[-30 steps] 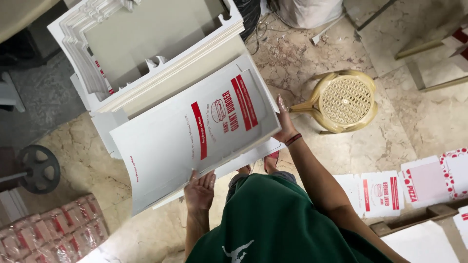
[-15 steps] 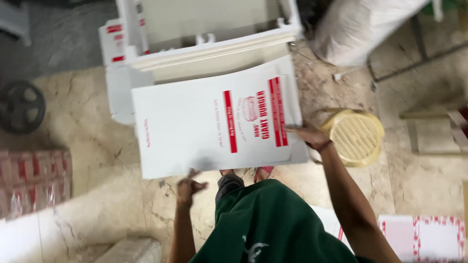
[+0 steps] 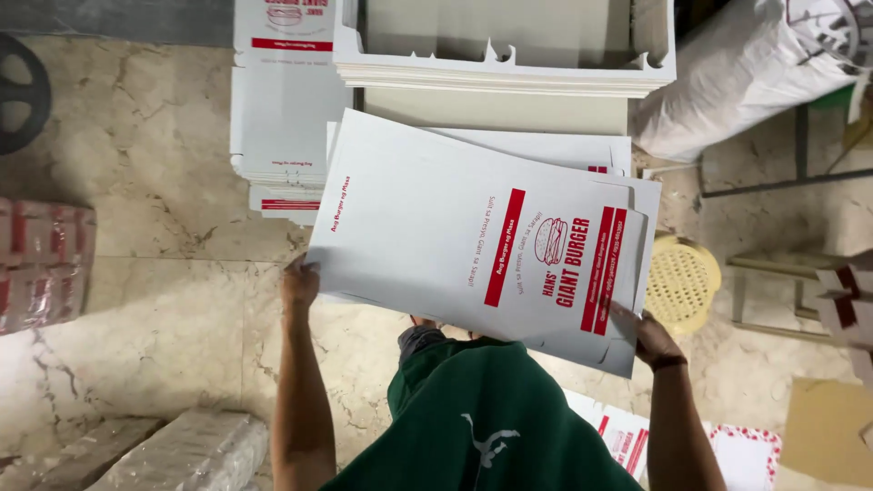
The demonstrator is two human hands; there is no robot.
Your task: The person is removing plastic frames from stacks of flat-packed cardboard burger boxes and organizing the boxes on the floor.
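Cardboard sheets (image 3: 455, 236), flat, white with red stripes and a burger drawing, held as a thin stack at centre frame, tilted so the right end sits lower. Left hand (image 3: 299, 282) at lower left of the stack, closed on its corner, thumb on top. Right hand (image 3: 653, 338) at lower right, gripping the bottom edge near the red stripes, fingers under the sheets, a dark band at the wrist. Both arms rising from the bottom edge of the frame, on either side of a green shirt (image 3: 491, 418).

Above the held sheets, at top centre, a thick pile of die-cut white blanks (image 3: 500, 73) with notched edges. Just left of that, a second pile of printed flat cartons (image 3: 282, 118) on the marble floor (image 3: 155, 182). Yellow perforated plastic stool (image 3: 682, 282) at right, partly hidden behind the held stack. White sack (image 3: 737, 82) at upper right. Red-and-white wrapped bundles (image 3: 41, 264) at the left edge. Wrapped packs (image 3: 182, 450) at lower left. More printed red-and-white sheets (image 3: 727, 450) at lower right, beside a brown cardboard piece (image 3: 823, 432).
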